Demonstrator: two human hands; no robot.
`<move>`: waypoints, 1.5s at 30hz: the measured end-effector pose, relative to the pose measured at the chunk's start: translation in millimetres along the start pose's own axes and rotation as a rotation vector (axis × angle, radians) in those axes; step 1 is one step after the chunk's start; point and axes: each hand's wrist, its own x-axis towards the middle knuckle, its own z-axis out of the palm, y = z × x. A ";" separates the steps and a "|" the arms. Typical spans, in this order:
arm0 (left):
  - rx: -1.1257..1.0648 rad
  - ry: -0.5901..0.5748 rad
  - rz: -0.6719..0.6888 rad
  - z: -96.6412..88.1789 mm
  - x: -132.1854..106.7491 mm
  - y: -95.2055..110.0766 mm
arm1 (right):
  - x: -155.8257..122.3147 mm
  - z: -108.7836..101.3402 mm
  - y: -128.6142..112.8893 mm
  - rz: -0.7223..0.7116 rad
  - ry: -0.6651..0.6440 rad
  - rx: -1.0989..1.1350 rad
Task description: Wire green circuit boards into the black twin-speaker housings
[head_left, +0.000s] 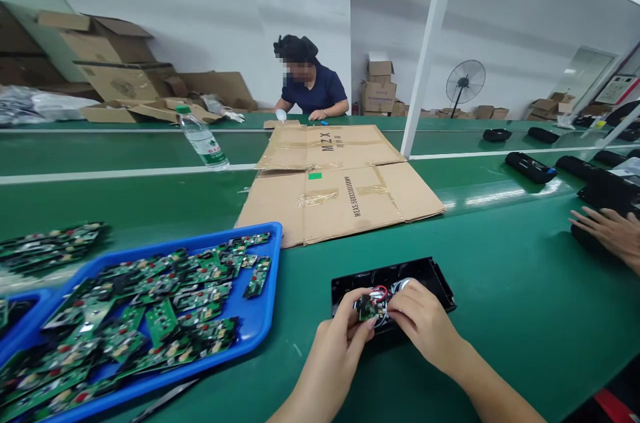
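Observation:
A black plastic housing (425,276) lies open on the green table in front of me. Both my hands meet over it. My left hand (336,343) pinches a small green circuit board (369,307) with red and white wires at the housing's middle. My right hand (425,319) is closed on the same board from the right, its fingers curled over the wires. The inside of the housing under my hands is hidden.
A blue tray (260,323) heaped with several green circuit boards sits at my left, with more boards (50,243) behind it. Flattened cardboard (340,189) lies ahead, beside a water bottle (203,139). Another person's hand (607,233) rests at the right near black housings (530,167). A seated person (310,86) works opposite.

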 end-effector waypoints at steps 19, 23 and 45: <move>-0.105 -0.063 -0.099 -4.3 3.2 3.4 | -4.2 0.1 -8.1 -0.295 -0.062 -0.362; 0.024 -0.081 0.021 -5.4 1.5 1.9 | -5.3 8.9 -7.6 -0.092 0.027 -0.154; 0.107 -0.050 0.058 -2.5 -2.8 -3.2 | 3.2 1.2 -2.3 0.354 -0.139 0.212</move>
